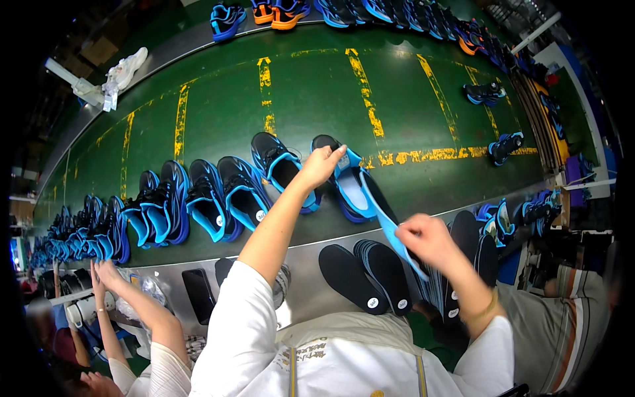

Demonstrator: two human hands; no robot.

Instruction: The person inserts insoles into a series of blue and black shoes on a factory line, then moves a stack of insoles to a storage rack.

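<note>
A black and blue sports shoe (358, 210) rests on the green belt in front of me, its opening toward me. My left hand (324, 165) is closed on the upper of that shoe, near its tongue. In my right hand (426, 243) I grip a long insole (390, 228), black on one face and light blue on the other. This insole is tilted, its far end beside the shoe's opening; I cannot tell whether it reaches inside. The matching shoe (268, 149) stands just left, partly behind my left forearm.
Stacks of black insoles (350, 274) lie on the metal ledge (301, 264) nearest me, with a phone (197, 294) further left. Rows of shoes (175, 198) line the belt (218, 112). Another person's hands (109, 274) work at the left; someone in a striped shirt (555, 331) is at the right.
</note>
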